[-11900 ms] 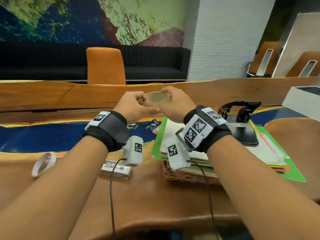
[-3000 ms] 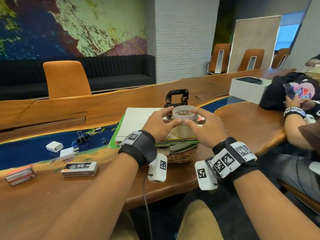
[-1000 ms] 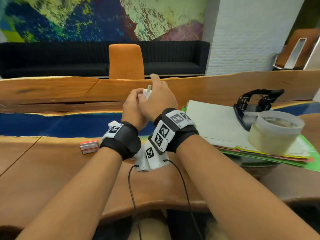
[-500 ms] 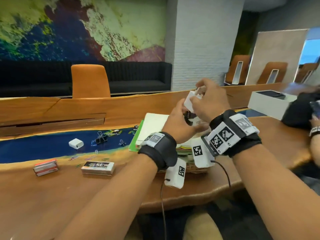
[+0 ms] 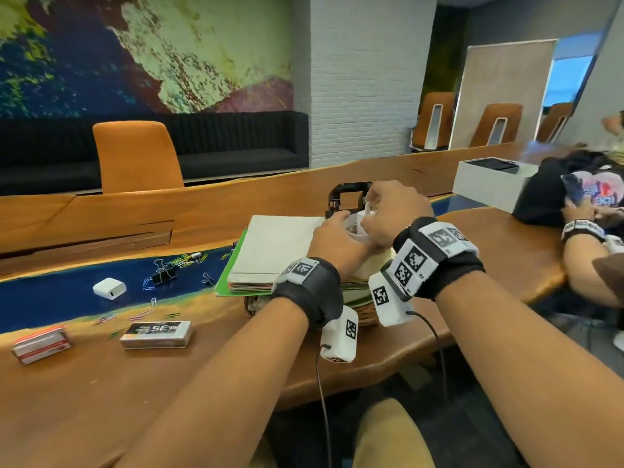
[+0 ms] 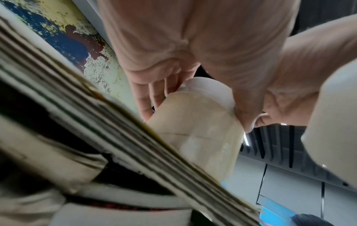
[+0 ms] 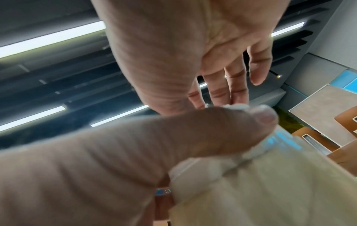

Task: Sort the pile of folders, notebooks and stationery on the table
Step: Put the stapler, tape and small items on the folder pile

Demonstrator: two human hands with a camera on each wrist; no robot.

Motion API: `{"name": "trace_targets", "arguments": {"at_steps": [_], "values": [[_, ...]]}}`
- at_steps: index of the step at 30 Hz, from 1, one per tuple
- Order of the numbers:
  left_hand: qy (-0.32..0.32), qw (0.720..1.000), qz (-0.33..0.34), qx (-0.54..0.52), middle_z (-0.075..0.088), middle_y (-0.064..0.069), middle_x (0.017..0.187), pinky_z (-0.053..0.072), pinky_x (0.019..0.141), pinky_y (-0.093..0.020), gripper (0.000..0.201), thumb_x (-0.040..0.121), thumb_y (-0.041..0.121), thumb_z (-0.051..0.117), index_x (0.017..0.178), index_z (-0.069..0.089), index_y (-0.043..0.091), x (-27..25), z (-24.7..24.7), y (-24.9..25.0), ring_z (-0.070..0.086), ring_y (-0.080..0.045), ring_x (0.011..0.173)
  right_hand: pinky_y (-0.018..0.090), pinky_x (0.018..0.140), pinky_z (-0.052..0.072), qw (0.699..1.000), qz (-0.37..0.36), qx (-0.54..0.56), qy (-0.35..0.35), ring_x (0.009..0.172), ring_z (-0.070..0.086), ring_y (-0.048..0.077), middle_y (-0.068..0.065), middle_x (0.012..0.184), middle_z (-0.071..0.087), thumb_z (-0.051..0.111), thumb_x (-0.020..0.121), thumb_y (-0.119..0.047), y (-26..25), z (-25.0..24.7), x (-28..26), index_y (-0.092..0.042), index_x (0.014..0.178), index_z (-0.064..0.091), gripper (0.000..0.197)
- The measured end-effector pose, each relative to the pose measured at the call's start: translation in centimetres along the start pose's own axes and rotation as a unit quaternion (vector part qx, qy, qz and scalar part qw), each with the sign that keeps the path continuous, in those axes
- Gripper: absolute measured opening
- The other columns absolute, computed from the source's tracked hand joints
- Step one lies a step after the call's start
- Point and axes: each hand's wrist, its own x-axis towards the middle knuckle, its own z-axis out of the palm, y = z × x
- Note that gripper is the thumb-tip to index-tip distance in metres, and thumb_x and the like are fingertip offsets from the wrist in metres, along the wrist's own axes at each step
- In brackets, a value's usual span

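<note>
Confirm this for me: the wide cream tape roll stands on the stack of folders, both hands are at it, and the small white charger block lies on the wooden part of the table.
One detail is wrong. The head view shows the small white charger block lying on the blue strip of the table, not on the wood. The rest holds: the wide cream tape roll stands on the stack of folders, with the left hand and right hand at it.

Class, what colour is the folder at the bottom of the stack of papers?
Green; the folder shows best in the head view.
</note>
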Motion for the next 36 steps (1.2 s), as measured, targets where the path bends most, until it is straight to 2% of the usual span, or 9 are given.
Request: {"name": "trace_targets", "arguments": {"at_steps": [5, 9, 15, 19, 24, 28, 32, 35, 36], "values": [[0.008, 1.0, 0.006, 0.005, 0.062, -0.004, 0.13, 0.05, 0.1, -0.04, 0.084, 0.065, 0.048, 0.078, 0.139, 0.05, 0.018, -0.1, -0.1, -0.1, 0.059, -0.021, 0.117, 0.046, 0.1, 0.027, 0.996, 0.029, -0.078, -0.026, 0.089, 0.058, 0.021, -0.006, 0.087, 0.065, 0.064, 0.081, -0.032, -0.4, 1.3, 1.4, -0.028, 0.09, 0.066, 0.011], [0.003, 1.0, 0.004, 0.001, 0.063, -0.004, 0.129, 0.051, 0.1, -0.04, 0.086, 0.06, 0.051, 0.075, 0.137, 0.053, 0.019, 0.0, -0.4, 0.0, 0.059, -0.022, 0.116, 0.053, 0.109, 0.023, 0.995, 0.05, -0.081, -0.041, 0.09, 0.057, 0.023, -0.003, 0.084, 0.064, 0.065, 0.079, -0.032, -0.4, 2.0, 2.0, -0.025, 0.084, 0.065, 0.008], [0.002, 1.0, 0.009, -0.006, 0.065, -0.004, 0.126, 0.052, 0.098, -0.04, 0.092, 0.054, 0.063, 0.061, 0.135, 0.055, 0.02, -0.4, -0.6, 0.3, 0.061, -0.022, 0.113, 0.049, 0.1, 0.031, 0.99, 0.061, -0.111, -0.057, 0.118, 0.046, 0.031, 0.008, 0.103, 0.063, 0.067, 0.083, -0.034, -0.9, 1.5, 2.2, -0.017, 0.09, 0.058, 0.02], [-0.005, 1.0, 0.008, -0.009, 0.063, -0.004, 0.129, 0.051, 0.099, -0.04, 0.09, 0.058, 0.058, 0.065, 0.138, 0.052, 0.02, -0.4, -0.6, 0.1, 0.059, -0.021, 0.116, 0.048, 0.097, 0.044, 0.989, 0.075, -0.098, -0.084, 0.115, 0.048, 0.032, 0.012, 0.109, 0.062, 0.068, 0.081, -0.031, -0.9, 1.0, 2.2, -0.015, 0.077, 0.046, 0.028], [-0.027, 0.999, 0.005, -0.027, 0.051, -0.006, 0.145, 0.042, 0.106, -0.033, 0.094, 0.071, 0.05, 0.073, 0.151, 0.035, 0.018, -0.2, -0.5, -0.2, 0.049, -0.024, 0.131, 0.047, 0.095, 0.047, 0.99, 0.069, -0.089, -0.083, 0.11, 0.052, 0.03, 0.009, 0.106, 0.064, 0.072, 0.076, -0.041, -1.2, 0.6, 2.1, -0.012, 0.089, 0.058, 0.035], [-0.039, 0.997, 0.05, -0.046, 0.051, -0.001, 0.144, 0.044, 0.1, -0.033, 0.092, 0.071, 0.055, 0.073, 0.148, 0.032, 0.029, 0.4, -1.5, -0.6, 0.051, -0.02, 0.128, 0.043, 0.086, 0.051, 0.999, 0.025, -0.012, -0.02, 0.092, 0.059, 0.026, 0.003, 0.086, 0.065, 0.073, 0.071, -0.051, -3.0, -0.9, 2.0, -0.018, 0.082, 0.063, 0.036], [-0.024, 0.99, 0.084, -0.107, 0.041, 0.0, 0.152, 0.042, 0.077, -0.018, 0.096, 0.075, 0.068, 0.062, 0.153, 0.02, 0.033, 0.6, -5.2, -1.9, 0.041, -0.017, 0.134, 0.036, 0.073, 0.054, 0.992, -0.068, 0.107, 0.029, 0.079, 0.061, 0.017, -0.004, 0.078, 0.062, 0.066, 0.08, -0.042, -7.7, -2.1, 1.6, -0.022, 0.079, 0.06, 0.02], [0.039, 0.991, 0.075, -0.1, 0.057, 0.001, 0.137, 0.048, 0.094, -0.04, 0.074, 0.078, 0.073, 0.046, 0.139, 0.044, 0.033, 1.1, -9.1, -4.5, 0.052, -0.017, 0.124, 0.034, 0.072, 0.052, 0.974, -0.133, 0.182, 0.022, 0.08, 0.06, 0.013, -0.007, 0.077, 0.06, 0.066, 0.082, -0.044, -12.6, -0.4, 1.4, -0.024, 0.076, 0.061, 0.021], [0.065, 0.992, 0.056, -0.093, 0.063, 0.001, 0.125, 0.049, 0.092, -0.043, 0.064, 0.081, 0.069, 0.045, 0.128, 0.053, 0.028, 1.3, -10.9, -6.1, 0.057, -0.017, 0.117, 0.034, 0.072, 0.052, 0.968, -0.151, 0.201, 0.006, 0.079, 0.06, 0.013, -0.007, 0.077, 0.06, 0.066, 0.082, -0.042, -14.6, 0.9, 1.3, -0.024, 0.075, 0.061, 0.02]]}}
